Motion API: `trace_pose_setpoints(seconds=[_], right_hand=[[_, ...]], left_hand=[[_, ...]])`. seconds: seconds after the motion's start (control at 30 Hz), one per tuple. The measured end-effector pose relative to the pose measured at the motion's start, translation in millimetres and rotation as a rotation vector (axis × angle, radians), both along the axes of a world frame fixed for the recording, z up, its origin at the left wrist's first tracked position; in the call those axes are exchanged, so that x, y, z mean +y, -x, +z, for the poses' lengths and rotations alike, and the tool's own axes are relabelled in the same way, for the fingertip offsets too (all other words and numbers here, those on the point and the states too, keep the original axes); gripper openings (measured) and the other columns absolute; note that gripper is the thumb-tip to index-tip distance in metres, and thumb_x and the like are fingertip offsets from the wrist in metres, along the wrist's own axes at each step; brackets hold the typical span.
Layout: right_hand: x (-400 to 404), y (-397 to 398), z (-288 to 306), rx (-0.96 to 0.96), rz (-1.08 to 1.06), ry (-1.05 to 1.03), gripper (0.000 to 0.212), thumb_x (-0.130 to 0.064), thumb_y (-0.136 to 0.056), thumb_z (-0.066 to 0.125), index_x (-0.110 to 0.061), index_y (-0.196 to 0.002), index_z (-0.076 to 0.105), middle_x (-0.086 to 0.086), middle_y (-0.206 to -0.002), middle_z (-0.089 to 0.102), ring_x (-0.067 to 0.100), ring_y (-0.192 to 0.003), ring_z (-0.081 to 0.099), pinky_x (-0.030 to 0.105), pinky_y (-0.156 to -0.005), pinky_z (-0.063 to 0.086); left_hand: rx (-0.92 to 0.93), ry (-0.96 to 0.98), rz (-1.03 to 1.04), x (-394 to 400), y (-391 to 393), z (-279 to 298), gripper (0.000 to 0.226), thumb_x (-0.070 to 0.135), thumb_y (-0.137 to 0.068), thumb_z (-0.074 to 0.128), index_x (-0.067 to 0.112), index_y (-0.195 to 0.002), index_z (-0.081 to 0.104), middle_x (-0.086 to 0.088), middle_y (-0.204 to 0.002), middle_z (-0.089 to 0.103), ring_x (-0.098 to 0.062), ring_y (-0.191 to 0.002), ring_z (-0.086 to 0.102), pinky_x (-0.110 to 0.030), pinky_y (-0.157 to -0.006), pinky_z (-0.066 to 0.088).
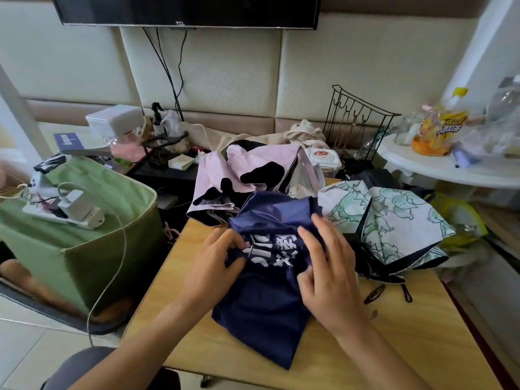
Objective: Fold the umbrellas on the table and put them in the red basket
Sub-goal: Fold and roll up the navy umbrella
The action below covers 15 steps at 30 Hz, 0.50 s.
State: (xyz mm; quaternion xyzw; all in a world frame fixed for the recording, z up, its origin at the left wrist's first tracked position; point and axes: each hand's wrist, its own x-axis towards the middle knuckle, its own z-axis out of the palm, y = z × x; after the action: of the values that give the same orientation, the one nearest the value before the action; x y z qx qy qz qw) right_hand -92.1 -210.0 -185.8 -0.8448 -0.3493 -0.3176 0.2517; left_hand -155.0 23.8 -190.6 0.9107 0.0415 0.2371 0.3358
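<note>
Our left hand [215, 266] pinches a fold of the navy umbrella [267, 288] w/ curled fingers, at the left edge of its white lettering. Our right hand [329, 271] lies on the cloth's right side, fingers partly spread up top & thumb tucked into a crease lower down, gripping fabric. The navy umbrella lies between both hands on the wooden table [394, 342], loose & crumpled, its near end reaching toward the table's front edge. Just beyond the left hand: a pink umbrella [247, 170] w/ black patches, opened out in a heap. Right of the right hand, touching the navy cloth: a white umbrella w/ green flower print [394, 218], half collapsed. Well left of the left hand, off the table, stands a green fabric bin [92, 249] w/ a white charger & cable on top. Beyond everything: a padded cream wall [337, 66], a TV [185, 9] mounted up top, cluttered shelf under it; a white round table [450, 167] far right w/ bags & jars
</note>
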Motion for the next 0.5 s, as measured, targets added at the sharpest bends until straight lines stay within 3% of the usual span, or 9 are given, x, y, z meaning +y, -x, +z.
trace_pose_setpoints(seconds=[0.07, 0.13, 0.23, 0.3, 0.37, 0.43, 0.5], right_hand=[[-1.2, 15.3, -3.5, -0.030, 0.029, -0.055, 0.038, -0.005, -0.087, 0.064, -0.006, -0.125, 0.068, 0.013, -0.138, 0.057, 0.030, -0.127, 0.055, 0.043, -0.107, 0.048], [0.9, 16.8, -12.0, 0.035, 0.058, 0.000, 0.024, -0.023, -0.093, 0.067, -0.013, -0.115, 0.069, 0.007, -0.127, 0.058, 0.025, -0.112, 0.059, 0.038, -0.094, 0.052], [6.7, 3.1, -35.1, 0.215, 0.037, 0.203, 0.034, -0.043, -0.094, 0.065, -0.023, -0.122, 0.065, 0.004, -0.132, 0.048, 0.027, -0.115, 0.057, 0.039, -0.086, 0.057], [11.5, -8.8, -44.9, 0.223, -0.012, 0.244, 0.036, -0.040, -0.092, 0.071, -0.025, -0.124, 0.064, 0.006, -0.134, 0.045, 0.029, -0.114, 0.057, 0.041, -0.081, 0.059], [17.4, -19.3, -43.2, 0.192, -0.038, 0.203, 0.033, -0.024, -0.087, 0.080, -0.022, -0.118, 0.068, 0.007, -0.125, 0.048, 0.031, -0.106, 0.059, 0.041, -0.075, 0.058], [21.5, -27.2, -37.6, 0.153, -0.058, 0.153, 0.033, -0.009, -0.081, 0.083, -0.018, -0.110, 0.072, 0.009, -0.115, 0.051, 0.033, -0.096, 0.061, 0.040, -0.066, 0.056], [21.5, -32.6, -34.6, 0.115, -0.053, 0.129, 0.030, -0.005, -0.078, 0.086, -0.016, -0.103, 0.075, 0.011, -0.106, 0.055, 0.033, -0.086, 0.062, 0.037, -0.058, 0.052]], left_hand=[[-0.034, 0.097, 0.019, -4.0, -1.6, -1.0, 0.030, 0.008, -0.087, 0.071, 0.030, -0.094, 0.053, 0.013, -0.100, 0.055, -0.008, -0.093, 0.053, -0.020, -0.073, 0.045], [-0.011, 0.186, 0.014, -4.7, -4.1, -6.5, 0.028, 0.014, -0.090, 0.069, 0.031, -0.098, 0.048, 0.008, -0.100, 0.054, -0.013, -0.092, 0.053, -0.029, -0.073, 0.047], [0.160, 0.133, -0.070, -5.9, -2.3, -18.4, 0.044, 0.021, -0.089, 0.072, 0.026, -0.123, 0.044, 0.007, -0.122, 0.047, -0.015, -0.111, 0.051, -0.037, -0.094, 0.049], [0.184, 0.011, -0.065, -11.2, 0.6, -23.3, 0.063, 0.021, -0.085, 0.077, 0.021, -0.135, 0.039, 0.007, -0.130, 0.037, -0.017, -0.121, 0.045, -0.034, -0.103, 0.044], [0.035, -0.102, 0.018, -17.7, 3.9, -17.3, 0.062, 0.019, -0.077, 0.081, 0.018, -0.125, 0.042, 0.005, -0.121, 0.034, -0.020, -0.112, 0.041, -0.034, -0.096, 0.044], [-0.100, -0.187, 0.050, -19.2, 7.9, -5.7, 0.048, 0.017, -0.074, 0.082, 0.017, -0.102, 0.043, 0.005, -0.107, 0.038, -0.019, -0.095, 0.040, -0.032, -0.083, 0.042], [-0.052, -0.210, -0.075, -14.3, 12.4, 2.0, 0.036, 0.022, -0.084, 0.077, 0.023, -0.088, 0.041, 0.010, -0.094, 0.043, -0.012, -0.084, 0.042, -0.029, -0.072, 0.039]])
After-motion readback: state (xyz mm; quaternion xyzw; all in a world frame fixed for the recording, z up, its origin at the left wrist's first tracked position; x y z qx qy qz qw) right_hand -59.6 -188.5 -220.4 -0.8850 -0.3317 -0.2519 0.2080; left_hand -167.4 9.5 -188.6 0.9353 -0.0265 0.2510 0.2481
